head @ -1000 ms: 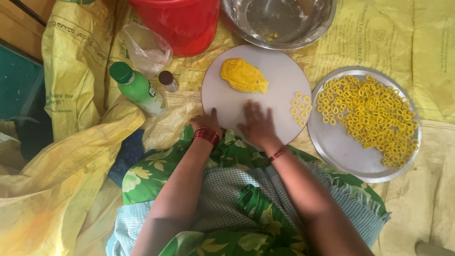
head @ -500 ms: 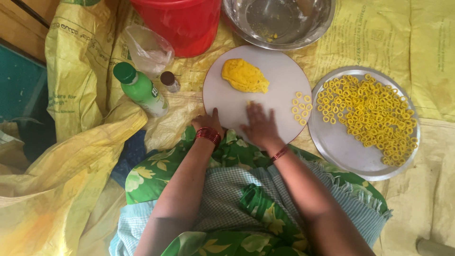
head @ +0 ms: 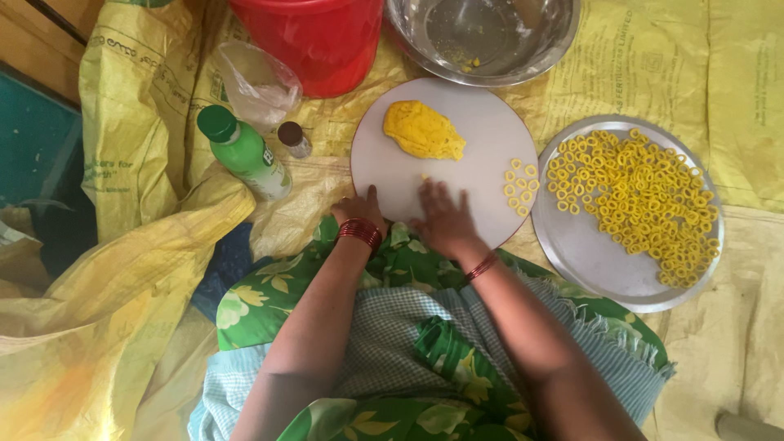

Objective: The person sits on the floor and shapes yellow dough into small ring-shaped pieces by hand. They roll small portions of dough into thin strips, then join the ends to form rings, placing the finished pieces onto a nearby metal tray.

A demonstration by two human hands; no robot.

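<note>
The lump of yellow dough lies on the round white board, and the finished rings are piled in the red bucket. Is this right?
Not quite. The head view shows the rings piled on the metal plate, not in the red bucket. The dough does lie on the white board.

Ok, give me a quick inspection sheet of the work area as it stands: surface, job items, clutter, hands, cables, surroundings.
Surface: yellow woven sacking spread on the floor, creased.
Job's things: round white board carrying a lump of yellow dough and a few dough rings at its right edge; metal plate beside it, piled with yellow rings.
Clutter: green bottle, small dark-capped vial, crumpled clear bag, red bucket, steel bowl with crumbs.
Hands: left hand resting at the board's near edge; right hand flat on the board, palm down; whether anything lies under it is hidden.
Cables: nothing seen.
Surroundings: wooden boards and a teal panel at far left.
</note>
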